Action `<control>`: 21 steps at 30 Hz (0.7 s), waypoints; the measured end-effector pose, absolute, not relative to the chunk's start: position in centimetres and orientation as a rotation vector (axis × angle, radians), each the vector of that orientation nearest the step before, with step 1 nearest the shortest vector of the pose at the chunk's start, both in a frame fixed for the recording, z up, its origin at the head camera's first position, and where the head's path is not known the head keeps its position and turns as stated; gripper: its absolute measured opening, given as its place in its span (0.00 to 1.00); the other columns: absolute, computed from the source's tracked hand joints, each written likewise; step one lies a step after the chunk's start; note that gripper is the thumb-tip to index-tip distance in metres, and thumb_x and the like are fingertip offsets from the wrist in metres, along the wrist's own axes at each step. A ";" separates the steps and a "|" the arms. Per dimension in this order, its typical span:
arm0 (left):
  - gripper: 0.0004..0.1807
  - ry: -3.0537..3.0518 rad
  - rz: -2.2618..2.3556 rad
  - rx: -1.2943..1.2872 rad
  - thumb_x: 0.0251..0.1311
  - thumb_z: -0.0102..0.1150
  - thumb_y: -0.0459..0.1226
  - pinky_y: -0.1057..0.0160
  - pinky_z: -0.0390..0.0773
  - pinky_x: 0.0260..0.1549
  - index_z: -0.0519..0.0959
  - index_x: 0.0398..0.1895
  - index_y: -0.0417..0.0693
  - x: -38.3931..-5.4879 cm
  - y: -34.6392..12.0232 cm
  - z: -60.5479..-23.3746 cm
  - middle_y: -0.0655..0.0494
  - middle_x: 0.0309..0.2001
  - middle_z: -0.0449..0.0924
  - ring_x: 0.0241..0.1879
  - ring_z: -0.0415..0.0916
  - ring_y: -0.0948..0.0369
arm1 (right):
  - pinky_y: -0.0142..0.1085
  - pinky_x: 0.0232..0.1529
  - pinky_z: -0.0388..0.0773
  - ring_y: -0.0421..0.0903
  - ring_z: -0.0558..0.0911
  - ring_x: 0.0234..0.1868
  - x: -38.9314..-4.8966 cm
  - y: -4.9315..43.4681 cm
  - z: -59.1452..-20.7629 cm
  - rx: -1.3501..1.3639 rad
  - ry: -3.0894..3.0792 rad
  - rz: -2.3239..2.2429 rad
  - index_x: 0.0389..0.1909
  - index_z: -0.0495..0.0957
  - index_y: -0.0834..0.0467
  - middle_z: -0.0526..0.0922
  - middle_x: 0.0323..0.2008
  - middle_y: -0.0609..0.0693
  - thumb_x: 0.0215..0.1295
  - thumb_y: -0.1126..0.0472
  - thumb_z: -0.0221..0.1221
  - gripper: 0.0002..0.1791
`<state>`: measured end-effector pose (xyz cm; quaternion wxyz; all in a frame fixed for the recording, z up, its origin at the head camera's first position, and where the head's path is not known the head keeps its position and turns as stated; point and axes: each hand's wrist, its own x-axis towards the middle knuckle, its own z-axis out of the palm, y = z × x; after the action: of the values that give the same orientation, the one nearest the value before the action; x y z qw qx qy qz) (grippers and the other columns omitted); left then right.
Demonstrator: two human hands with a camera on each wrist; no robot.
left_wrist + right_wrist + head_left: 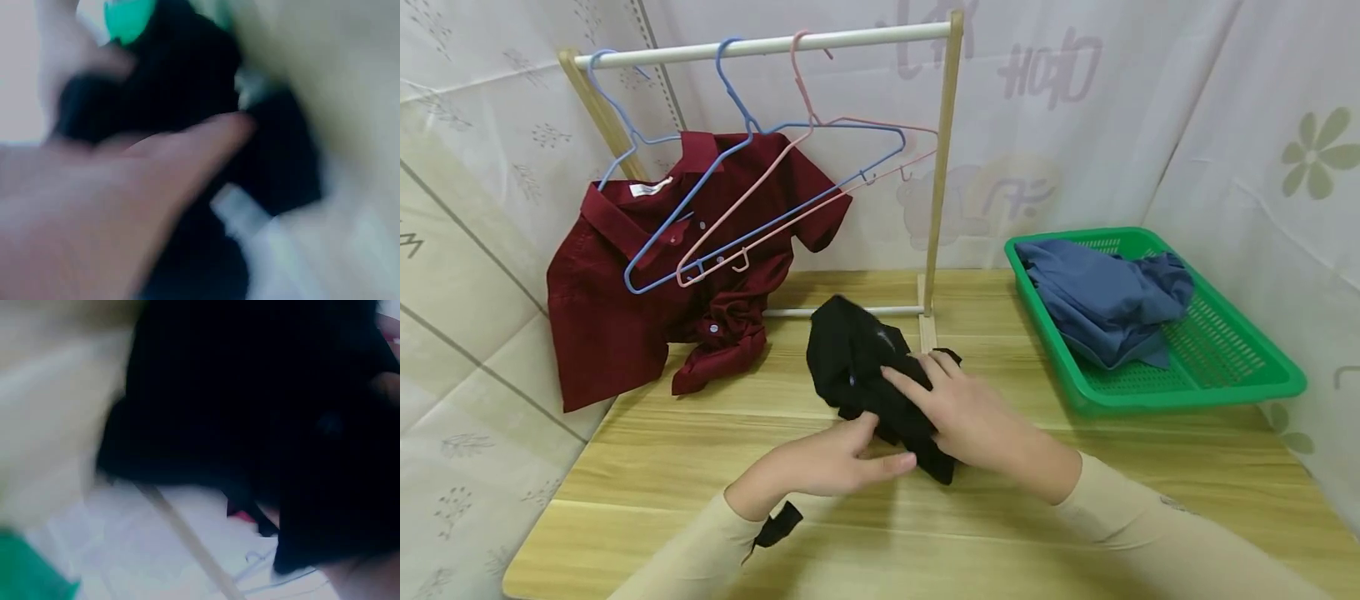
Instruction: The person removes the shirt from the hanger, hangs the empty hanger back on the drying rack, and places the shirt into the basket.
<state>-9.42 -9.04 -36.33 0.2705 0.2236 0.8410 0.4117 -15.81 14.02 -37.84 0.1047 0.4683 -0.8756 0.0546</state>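
A bunched black garment (842,350) is at the middle of the wooden table, with a small pale spot on its front. My right hand (970,417) grips its right side from above, thumb hidden beneath the cloth. My left hand (823,462) is at the garment's near left edge, thumb and a finger stretched out and spread apart. In the left wrist view, a blurred digit of the left hand (144,175) lies across the black cloth (181,69). Dark cloth (237,412) fills much of the right wrist view and hides most of the fingers.
At the back left stands a rack with a white rail (880,35). A dark red shirt (617,308) hangs there on a blue hanger (617,108), beside another blue hanger (741,104) and a pink hanger (805,92). A green basket (1262,371) at right holds blue clothing (1105,292).
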 end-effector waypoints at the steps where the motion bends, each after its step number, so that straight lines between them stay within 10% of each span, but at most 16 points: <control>1: 0.38 2.321 0.969 0.657 0.79 0.52 0.58 0.54 0.72 0.74 0.62 0.81 0.45 -9.5 -9.4 -35.8 0.53 0.78 0.70 0.75 0.70 0.59 | 0.43 0.40 0.88 0.62 0.81 0.62 -15.9 14.3 -38.0 1.418 -2.502 0.038 0.79 0.68 0.46 0.77 0.66 0.64 0.54 0.56 0.81 0.50; 7: 0.24 2.560 0.656 0.872 0.70 0.68 0.52 0.63 0.85 0.50 0.85 0.62 0.48 -9.9 -10.6 -34.0 0.58 0.49 0.90 0.48 0.87 0.64 | 0.54 0.60 0.85 0.60 0.77 0.71 -15.5 15.3 -39.7 1.646 -2.358 -0.439 0.79 0.66 0.35 0.74 0.73 0.59 0.54 0.47 0.81 0.52; 10: 0.40 2.790 0.376 0.811 0.63 0.72 0.60 0.49 0.81 0.64 0.75 0.74 0.52 -9.9 -10.5 -35.1 0.50 0.68 0.80 0.67 0.78 0.52 | 0.60 0.65 0.80 0.60 0.74 0.75 -15.1 15.4 -40.4 1.715 -2.442 -0.475 0.82 0.61 0.37 0.72 0.76 0.60 0.54 0.47 0.80 0.55; 13: 0.63 2.795 0.112 0.654 0.55 0.68 0.72 0.29 0.65 0.74 0.52 0.88 0.59 -9.9 -10.3 -37.4 0.46 0.86 0.50 0.85 0.50 0.39 | 0.62 0.69 0.76 0.61 0.70 0.79 -15.0 15.5 -40.7 1.738 -2.546 -0.388 0.85 0.55 0.40 0.67 0.79 0.61 0.56 0.51 0.79 0.59; 21: 0.76 2.737 0.056 0.509 0.48 0.60 0.81 0.23 0.57 0.74 0.32 0.89 0.60 -10.4 -9.9 -41.3 0.46 0.89 0.33 0.87 0.40 0.38 | 0.75 0.75 0.58 0.64 0.41 0.88 -14.9 15.5 -41.0 1.550 -2.978 0.167 0.88 0.33 0.45 0.31 0.87 0.63 0.62 0.25 0.65 0.68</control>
<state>-10.43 -9.87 -41.29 0.1777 0.1800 0.9673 0.0200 -14.86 15.53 -40.98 -0.1098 0.4583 -0.8806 0.0493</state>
